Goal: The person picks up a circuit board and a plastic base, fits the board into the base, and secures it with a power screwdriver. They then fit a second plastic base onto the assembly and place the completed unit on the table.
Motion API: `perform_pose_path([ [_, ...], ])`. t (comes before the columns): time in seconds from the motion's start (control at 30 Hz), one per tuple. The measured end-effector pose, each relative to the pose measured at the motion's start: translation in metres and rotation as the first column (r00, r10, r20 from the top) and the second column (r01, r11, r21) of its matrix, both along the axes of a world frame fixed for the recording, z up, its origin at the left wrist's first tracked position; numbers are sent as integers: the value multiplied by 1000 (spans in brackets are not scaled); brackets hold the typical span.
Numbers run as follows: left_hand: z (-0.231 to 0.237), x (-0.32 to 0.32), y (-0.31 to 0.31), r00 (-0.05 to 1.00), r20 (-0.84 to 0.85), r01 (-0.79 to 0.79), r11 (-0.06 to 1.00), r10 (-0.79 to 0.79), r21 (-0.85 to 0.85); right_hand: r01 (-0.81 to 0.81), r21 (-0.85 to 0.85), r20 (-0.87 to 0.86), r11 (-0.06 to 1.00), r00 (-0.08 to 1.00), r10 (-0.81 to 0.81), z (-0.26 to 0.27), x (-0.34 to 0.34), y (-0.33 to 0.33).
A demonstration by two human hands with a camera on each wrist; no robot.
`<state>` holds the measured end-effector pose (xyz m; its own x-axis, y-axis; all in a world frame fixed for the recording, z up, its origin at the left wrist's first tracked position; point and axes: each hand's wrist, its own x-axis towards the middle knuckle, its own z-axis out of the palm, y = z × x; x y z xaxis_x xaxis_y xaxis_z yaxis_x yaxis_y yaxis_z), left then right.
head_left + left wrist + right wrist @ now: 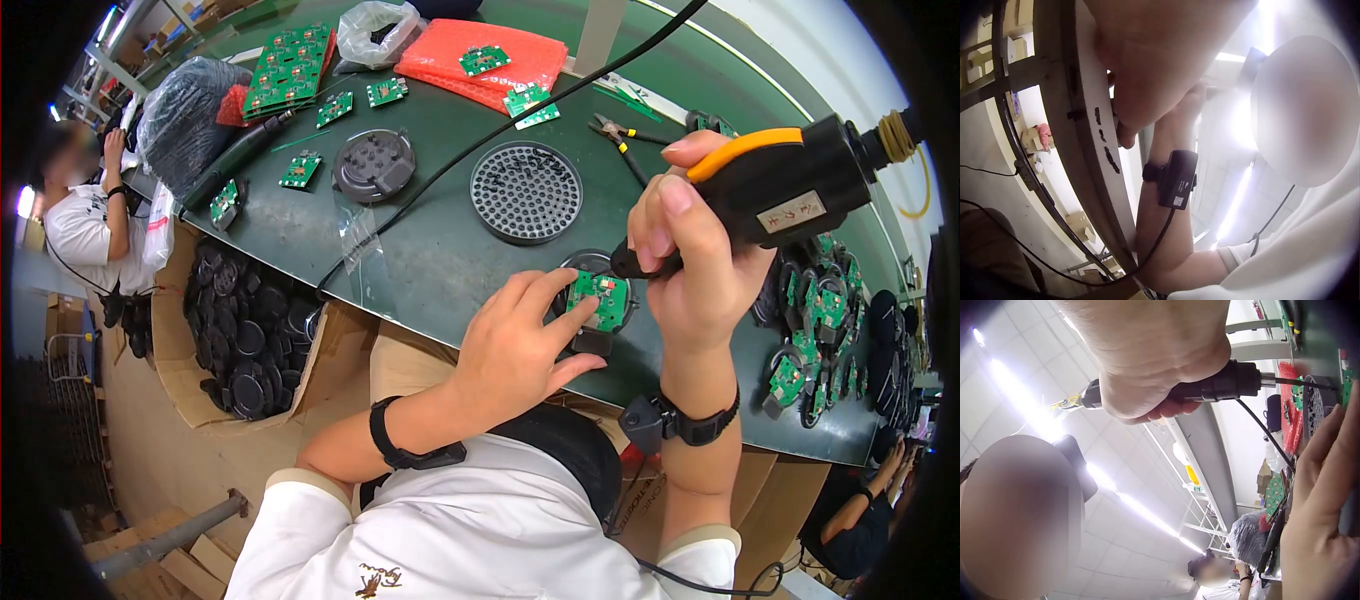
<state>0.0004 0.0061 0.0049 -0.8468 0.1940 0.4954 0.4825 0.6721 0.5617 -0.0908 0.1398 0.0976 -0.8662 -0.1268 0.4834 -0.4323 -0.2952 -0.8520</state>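
In the head view the right hand [700, 235] grips a black electric screwdriver [790, 185] with an orange lever. The right wrist view shows the right hand [1160, 369] round the screwdriver [1222, 382], its thin bit reaching down to the work. The left hand [520, 340] rests its extended fingers on a green circuit board [607, 300] lying on a round black part at the table's front edge. Beside it stands a round tray [525, 192] holding small dark screws. In the left wrist view the left hand [1160, 56] is close and its fingertips are mostly hidden.
On the green table [430, 260] lie a round black housing [374, 165], loose boards, cutters [622, 150] and red bubble wrap [480, 60]. A pile of assembled parts [825, 310] stands at the right. A carton of black parts [250, 340] is at the left. A black cable crosses the table.
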Motion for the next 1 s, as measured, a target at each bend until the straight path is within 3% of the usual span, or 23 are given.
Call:
perform_pose_path([
  [0.1,-1,0,1,1000,2,-7,1000,7,7,-85,-151,-45,985,996,78,-11,-9,2],
  [0.73,-1,-5,-2,1000,11,8,1000,-8,-6,-82,-115,-2,990,997,82,-16,-7,-4],
  [0.83,-2,-5,-3,1000,15,9,1000,-9,-11,-1,36,17,999,1000,0,-14,-3,-5],
  [1.0,-4,-6,-3,1000,16,4,1000,-4,-6,28,14,-62,1000,998,-27,-27,-7,-5],
])
